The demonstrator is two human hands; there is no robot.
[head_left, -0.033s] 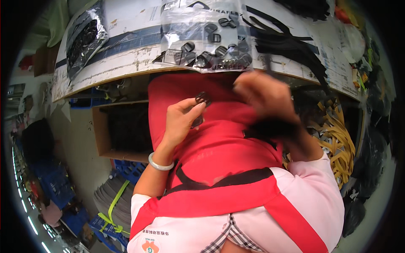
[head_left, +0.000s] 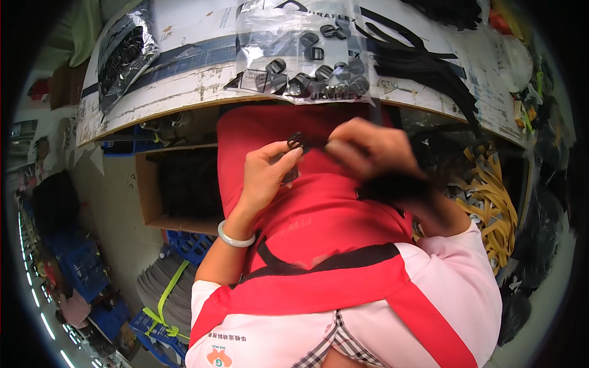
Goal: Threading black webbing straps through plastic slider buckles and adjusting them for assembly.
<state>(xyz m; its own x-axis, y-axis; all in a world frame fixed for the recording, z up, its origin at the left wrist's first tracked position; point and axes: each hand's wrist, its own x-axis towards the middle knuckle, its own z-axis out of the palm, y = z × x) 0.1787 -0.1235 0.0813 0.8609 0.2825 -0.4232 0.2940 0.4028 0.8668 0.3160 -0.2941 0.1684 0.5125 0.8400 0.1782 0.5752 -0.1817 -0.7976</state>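
"Buckle of slotted black plastic (head_left: 295, 141) is pictured on the worker's side of a clear plastic bag of dark buckles (head_left: 264, 37). How is it held?"

"By the left hand (head_left: 262, 175), also on the bag's near side, with thumb and forefinger closed on the buckle's edge. A second dark piece (head_left: 290, 176), too unclear to be identified, is seen by the curled fingers."

"And the right hand (head_left: 377, 147)?"

"It is caught in blur nearer the worker than the bag's right end, fingers bent. A narrow dark strip (head_left: 315, 142) is seen between its fingertips and the buckle; whether it is gripped cannot be told."

"How might strip and buckle best be worked together?"

"In our judgement, the buckle should be pinched by its rim alone, so that the slots are left clear. The strip should be held flat, its end squared to a slot and drawn through evenly. Dropped pieces could be caught on the red cloth apron (head_left: 331, 208), on the bag's near side."
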